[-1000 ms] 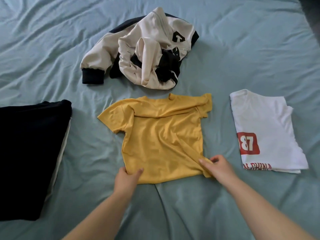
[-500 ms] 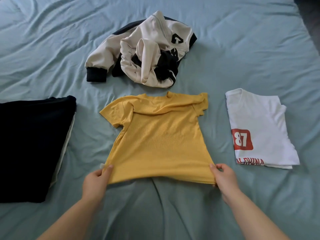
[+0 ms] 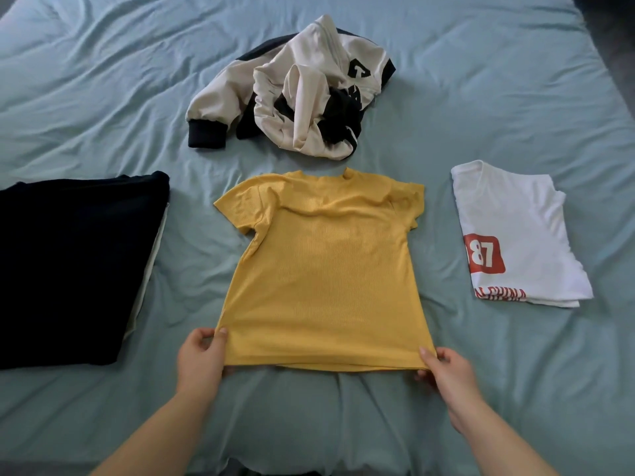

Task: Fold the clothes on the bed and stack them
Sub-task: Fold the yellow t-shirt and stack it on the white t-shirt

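A yellow T-shirt [image 3: 323, 269] lies spread flat in the middle of the bed, collar away from me. My left hand [image 3: 201, 355] pinches its lower left hem corner. My right hand [image 3: 446, 371] pinches the lower right hem corner, and the hem is stretched taut between them. A crumpled cream and black jacket [image 3: 299, 97] sits beyond the shirt. A folded white T-shirt [image 3: 515, 231] with a red 87 patch lies to the right. A folded black garment [image 3: 75, 262] lies to the left.
The teal bedsheet [image 3: 481, 97] is wrinkled and covers the whole view. A dark strip of floor shows past the bed's far right edge [image 3: 618, 25].
Both hands slid outward from the middle of the hem to its two corners and pulled the shirt smooth and wide. The diagonal crease at the lower right is gone.
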The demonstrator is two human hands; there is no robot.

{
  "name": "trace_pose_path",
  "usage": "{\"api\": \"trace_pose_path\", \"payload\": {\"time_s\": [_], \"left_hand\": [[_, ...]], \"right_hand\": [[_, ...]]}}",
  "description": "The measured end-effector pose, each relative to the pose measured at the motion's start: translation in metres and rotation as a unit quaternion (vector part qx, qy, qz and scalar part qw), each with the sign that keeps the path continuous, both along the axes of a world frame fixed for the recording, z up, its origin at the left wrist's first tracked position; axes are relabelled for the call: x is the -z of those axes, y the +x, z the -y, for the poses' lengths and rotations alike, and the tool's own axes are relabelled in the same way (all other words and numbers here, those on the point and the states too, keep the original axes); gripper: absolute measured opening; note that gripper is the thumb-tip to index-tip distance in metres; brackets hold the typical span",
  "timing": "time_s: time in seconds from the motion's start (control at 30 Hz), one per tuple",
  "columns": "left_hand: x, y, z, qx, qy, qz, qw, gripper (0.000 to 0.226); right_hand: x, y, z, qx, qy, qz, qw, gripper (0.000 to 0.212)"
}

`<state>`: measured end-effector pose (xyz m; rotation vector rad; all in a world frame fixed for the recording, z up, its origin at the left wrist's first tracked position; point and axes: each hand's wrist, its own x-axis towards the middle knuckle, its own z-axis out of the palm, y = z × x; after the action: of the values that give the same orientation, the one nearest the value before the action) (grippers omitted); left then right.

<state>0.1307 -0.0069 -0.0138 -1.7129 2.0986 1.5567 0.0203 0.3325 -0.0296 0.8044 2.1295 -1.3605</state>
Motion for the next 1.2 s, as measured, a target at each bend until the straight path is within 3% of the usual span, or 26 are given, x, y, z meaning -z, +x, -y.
{"api": "trace_pose_path", "payload": {"time_s": [0.17,0.33,0.57,0.63,0.7,0.77,0.87,1.0,1.07,1.2], "left_hand": [[0.002,0.047,0.006,0.094,-0.029,0.101,0.990,0.038],[0.012,0.090,-0.001,0.101,-0.014,0.093,0.991,0.036],[0.019,0.131,0.000,0.242,-0.014,0.192,0.951,0.029],[0.011,0.125,-0.004,0.265,-0.092,0.213,0.936,0.021],[0.005,0.106,-0.017,0.307,-0.217,0.190,0.907,0.029],[0.006,0.073,-0.042,0.380,-0.276,0.125,0.874,0.052],[0.022,0.023,-0.079,0.494,-0.317,0.060,0.808,0.072],[0.061,0.020,-0.053,0.571,-0.341,0.095,0.741,0.072],[0.068,0.041,-0.025,0.587,-0.355,0.110,0.719,0.072],[0.053,0.063,-0.012,0.574,-0.343,0.171,0.724,0.074]], "right_hand": [[0.001,0.049,-0.015,0.008,0.039,0.011,0.999,0.018],[0.014,0.102,-0.038,-0.007,0.079,0.035,0.996,0.016],[0.006,0.124,-0.041,-0.083,0.182,0.054,0.978,0.013],[-0.004,0.118,-0.031,-0.137,0.284,0.002,0.949,0.025],[-0.013,0.109,-0.003,-0.217,0.361,-0.104,0.901,0.042],[-0.018,0.100,0.041,-0.317,0.341,-0.208,0.860,0.047],[-0.002,0.086,0.099,-0.438,0.311,-0.264,0.801,0.053],[0.041,0.072,0.067,-0.532,0.369,-0.223,0.728,0.064],[0.051,0.071,0.026,-0.522,0.392,-0.219,0.725,0.069],[0.036,0.074,0.002,-0.525,0.390,-0.149,0.741,0.070]]}}
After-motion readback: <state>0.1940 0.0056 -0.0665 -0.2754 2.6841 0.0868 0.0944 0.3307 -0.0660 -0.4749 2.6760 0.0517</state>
